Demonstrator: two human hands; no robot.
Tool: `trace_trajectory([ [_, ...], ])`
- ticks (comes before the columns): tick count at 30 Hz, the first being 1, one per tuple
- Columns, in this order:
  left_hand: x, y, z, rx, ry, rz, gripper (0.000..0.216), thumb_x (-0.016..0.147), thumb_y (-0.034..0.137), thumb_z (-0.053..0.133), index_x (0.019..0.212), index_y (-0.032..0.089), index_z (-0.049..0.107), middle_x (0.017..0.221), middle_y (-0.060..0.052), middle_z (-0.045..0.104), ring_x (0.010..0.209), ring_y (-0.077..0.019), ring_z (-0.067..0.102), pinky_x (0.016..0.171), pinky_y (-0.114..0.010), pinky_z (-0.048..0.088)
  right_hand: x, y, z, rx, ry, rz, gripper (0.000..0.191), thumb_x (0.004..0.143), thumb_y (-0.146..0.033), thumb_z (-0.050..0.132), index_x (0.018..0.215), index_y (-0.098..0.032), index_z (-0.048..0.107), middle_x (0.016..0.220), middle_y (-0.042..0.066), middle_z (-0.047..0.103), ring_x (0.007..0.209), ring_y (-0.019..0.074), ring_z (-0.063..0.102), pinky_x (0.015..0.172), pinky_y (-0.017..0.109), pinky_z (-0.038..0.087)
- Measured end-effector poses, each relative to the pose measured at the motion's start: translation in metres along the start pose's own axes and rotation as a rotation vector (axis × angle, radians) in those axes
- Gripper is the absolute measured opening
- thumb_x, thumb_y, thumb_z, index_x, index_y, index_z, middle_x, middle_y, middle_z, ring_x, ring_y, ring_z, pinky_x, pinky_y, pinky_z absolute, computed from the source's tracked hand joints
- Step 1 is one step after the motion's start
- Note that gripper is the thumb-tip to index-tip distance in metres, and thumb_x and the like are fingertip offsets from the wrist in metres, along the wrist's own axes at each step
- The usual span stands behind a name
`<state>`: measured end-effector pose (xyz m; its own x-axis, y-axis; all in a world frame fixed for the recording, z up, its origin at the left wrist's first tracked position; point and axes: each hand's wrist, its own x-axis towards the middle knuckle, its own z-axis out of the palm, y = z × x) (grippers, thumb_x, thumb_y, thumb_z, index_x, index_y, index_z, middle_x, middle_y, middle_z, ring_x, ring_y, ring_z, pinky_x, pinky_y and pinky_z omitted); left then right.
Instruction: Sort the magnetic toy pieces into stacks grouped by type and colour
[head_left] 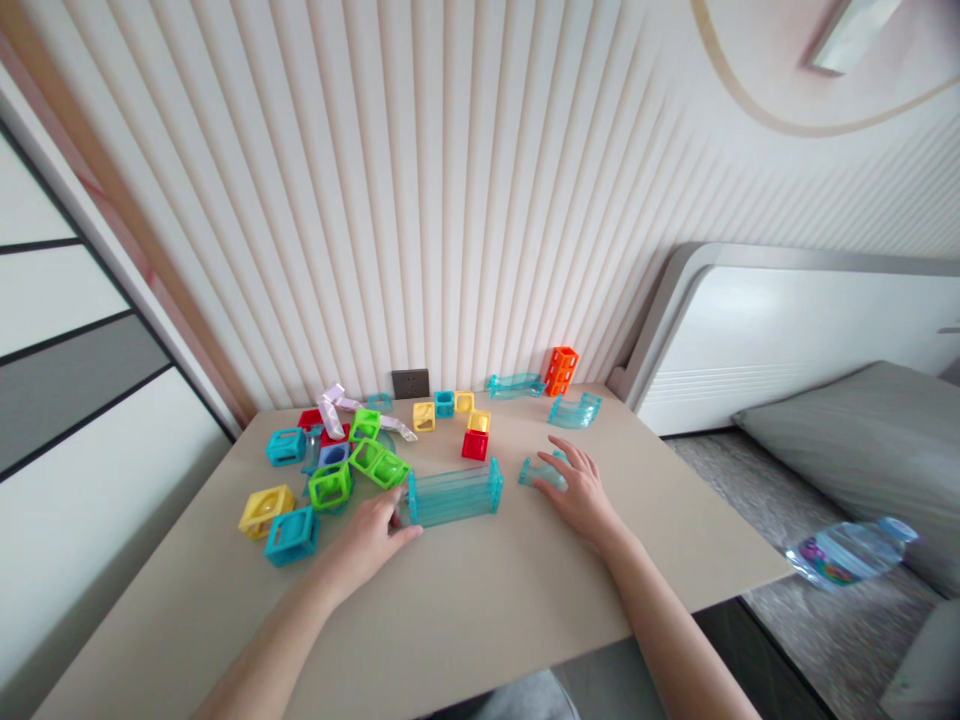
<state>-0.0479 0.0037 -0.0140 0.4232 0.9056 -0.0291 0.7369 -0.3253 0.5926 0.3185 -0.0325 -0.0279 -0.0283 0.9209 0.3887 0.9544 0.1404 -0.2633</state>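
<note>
The long translucent teal piece [455, 496] lay on its length across the middle of the worktop [487, 590], its left end at the left grip [367, 532] and its right end reaching toward the other hand without touching it. The thumb of that left grip sat at the near lower corner of the end and the fingers behind it; whether they were clamped on it could not be told. The right grip [583, 498] was spread, thumb parted from the fingers, over a small teal piece [534, 470] just right of the long one, partly hidden beneath the hand.

Behind the long piece, a red block [475, 445] stood against a yellow block [479, 423]. To the left was a loose cluster: a pair of green blocks [379, 463] just beside the left grip, a blue block [292, 536] nearest the person, a yellow frame block [267, 511] and pale lilac strips [331, 412]. Farther back, near the ribbed wall [420, 200], were an orange tower [561, 372] and a curved teal piece [575, 410]. A plastic bottle [847, 553] showed past the worktop's right corner.
</note>
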Motion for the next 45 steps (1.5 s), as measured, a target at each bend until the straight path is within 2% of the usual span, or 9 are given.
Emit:
trace_trajectory([
  [8,0.0,0.001,0.0,0.0,0.004,0.017,0.029,0.083,0.034,0.065,0.105,0.015,0.059,0.077,-0.003,0.067,0.07,-0.0198,0.062,0.066,-0.028,0.042,0.0,-0.015,0.002,-0.058,-0.092,-0.07,0.037,0.092,-0.044,0.059,0.124,-0.026,0.063,0.136,0.012,0.059,0.131,0.0296,0.049,0.111,0.053,0.031],
  [15,0.0,0.0,0.0,-0.008,0.001,0.02,0.03,0.083,0.034,0.064,0.106,0.016,0.059,0.076,-0.003,0.067,0.069,-0.0196,0.062,0.067,-0.028,0.043,0.001,-0.017,-0.003,-0.073,-0.119,-0.081,0.028,0.096,-0.032,0.056,0.122,-0.025,0.064,0.126,0.01,0.067,0.128,0.0297,0.052,0.111,0.057,0.028],
  [24,0.0,-0.002,0.001,-0.012,0.009,0.022,0.03,0.082,0.038,0.063,0.103,0.017,0.06,0.076,-0.002,0.067,0.069,-0.0208,0.063,0.066,-0.028,0.044,0.004,-0.018,-0.006,-0.108,-0.074,-0.177,0.034,0.098,-0.022,0.05,0.129,-0.032,0.06,0.127,0.006,0.068,0.131,0.03,0.05,0.114,0.064,0.016],
  [33,-0.001,0.002,-0.001,-0.025,0.028,0.021,0.033,0.081,0.039,0.063,0.105,0.016,0.061,0.077,-0.004,0.068,0.071,-0.0227,0.064,0.069,-0.03,0.046,0.003,-0.021,-0.007,-0.121,-0.002,-0.191,0.034,0.099,-0.025,0.049,0.13,-0.032,0.059,0.124,0.006,0.069,0.128,0.029,0.051,0.117,0.059,0.012],
  [36,-0.001,0.003,-0.001,-0.015,0.024,0.018,0.033,0.081,0.04,0.062,0.103,0.016,0.061,0.077,-0.005,0.068,0.072,-0.0231,0.065,0.069,-0.03,0.046,0.01,-0.008,-0.012,-0.15,0.071,-0.155,0.033,0.099,-0.026,0.048,0.13,-0.029,0.06,0.123,0.007,0.069,0.127,0.0284,0.052,0.117,0.056,0.013],
  [40,0.0,0.004,-0.001,-0.009,-0.014,-0.009,0.03,0.081,0.037,0.062,0.102,0.016,0.061,0.077,-0.005,0.068,0.071,-0.0223,0.065,0.068,-0.029,0.045,0.036,0.034,-0.031,-0.246,0.139,-0.089,0.033,0.099,-0.029,0.047,0.128,-0.024,0.061,0.123,0.011,0.068,0.124,0.0292,0.053,0.116,0.056,0.015],
  [45,0.0,0.001,0.0,-0.012,-0.006,-0.03,0.032,0.08,0.04,0.063,0.103,0.018,0.062,0.078,-0.004,0.069,0.074,-0.0231,0.065,0.071,-0.03,0.045,0.08,0.091,-0.053,-0.319,0.038,-0.076,0.033,0.098,-0.029,0.045,0.123,-0.024,0.065,0.122,0.012,0.068,0.121,0.0319,0.055,0.11,0.061,0.021],
])
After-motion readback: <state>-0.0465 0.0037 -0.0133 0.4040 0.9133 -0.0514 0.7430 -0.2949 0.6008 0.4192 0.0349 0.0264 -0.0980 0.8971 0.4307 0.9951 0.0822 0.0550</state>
